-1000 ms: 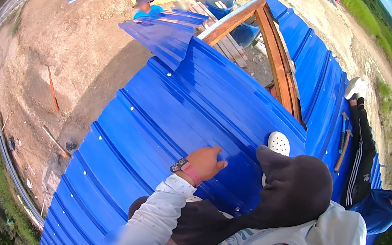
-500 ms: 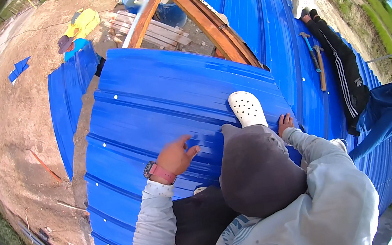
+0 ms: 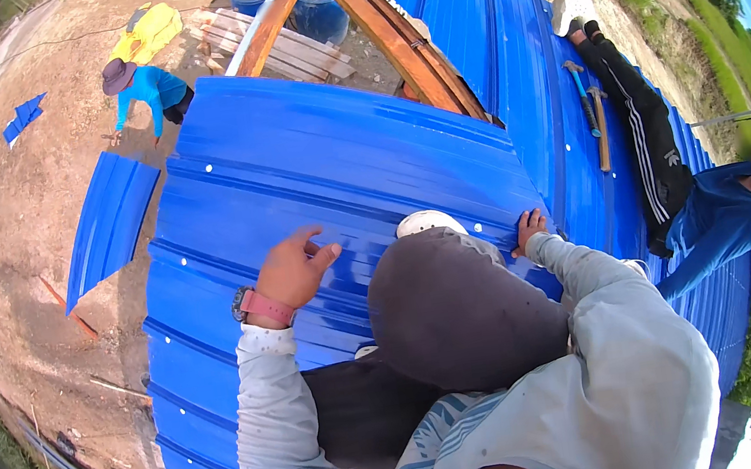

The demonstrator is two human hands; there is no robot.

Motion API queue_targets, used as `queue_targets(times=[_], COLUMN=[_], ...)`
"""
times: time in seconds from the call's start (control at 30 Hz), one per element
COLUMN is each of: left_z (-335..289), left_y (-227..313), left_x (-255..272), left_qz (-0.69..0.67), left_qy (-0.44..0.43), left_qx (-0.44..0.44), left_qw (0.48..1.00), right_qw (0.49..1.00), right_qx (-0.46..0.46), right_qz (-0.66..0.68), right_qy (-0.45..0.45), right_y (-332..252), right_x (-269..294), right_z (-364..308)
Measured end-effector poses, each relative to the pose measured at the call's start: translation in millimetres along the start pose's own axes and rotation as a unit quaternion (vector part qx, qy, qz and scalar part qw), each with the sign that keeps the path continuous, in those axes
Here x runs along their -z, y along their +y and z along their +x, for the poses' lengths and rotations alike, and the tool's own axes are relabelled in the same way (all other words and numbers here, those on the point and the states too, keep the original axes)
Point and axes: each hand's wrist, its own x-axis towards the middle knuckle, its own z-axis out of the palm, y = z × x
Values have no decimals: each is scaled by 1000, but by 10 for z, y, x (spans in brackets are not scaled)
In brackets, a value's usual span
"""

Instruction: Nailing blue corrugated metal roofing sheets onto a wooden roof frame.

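Note:
I crouch on a blue corrugated metal roof (image 3: 289,165), knees bent, a white clog (image 3: 431,221) showing beyond my knee. My left hand (image 3: 296,267), with a watch and pink band at the wrist, hovers over the sheet, its fingers loosely bent, thumb apart, holding nothing. Beyond my right knee, my right hand (image 3: 529,230) rests on the roof with fingers spread. Two hammers lie on the roof to the right: one with a blue-and-black handle (image 3: 583,100), one with a wooden handle (image 3: 602,133).
A triangular opening framed by brown timber (image 3: 402,44) lies ahead. To the right, a co-worker in blue (image 3: 717,206) stretches out on the roof. Below left are a person in a teal shirt (image 3: 149,93) and a loose blue sheet (image 3: 110,224). Planks (image 3: 282,46) and blue drums (image 3: 321,19) sit beyond.
The loose blue sheet below has moved down and away from the person there, who now shows more fully. My left hand has shifted slightly; my right hand stays on the roof.

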Motion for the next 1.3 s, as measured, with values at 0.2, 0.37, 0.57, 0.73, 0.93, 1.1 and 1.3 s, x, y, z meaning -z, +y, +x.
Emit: queue_targets(times=[0.2,0.37,0.57,0.73,0.93,1.1,1.3], left_z=[-76,-14,50,41,-32,161,201], left_y=[-56,-56,-34,-135,-240,-744,-1885], left_x=[194,46,-2,150,322,640,1273], left_qz=[-77,-86,-53,-4,40,105,111], left_qy=[8,-65,-78,-28,37,65,270], left_qx=[-12,0,-18,24,44,74,281], left_qw=[997,994,995,999,998,990,914], right_qw=[976,991,951,947,970,981,916], right_qx=[165,120,66,52,32,73,324], right_qz=[136,61,-238,-256,-187,-146,-89], right_qy=[-35,-9,-186,-187,-152,-108,218], right_y=[775,1439,1202,1535,1623,1377,-562], right_x=[1111,1220,369,198,189,584,2872], right_z=[-491,-1229,-1735,-1436,-679,121,-340])
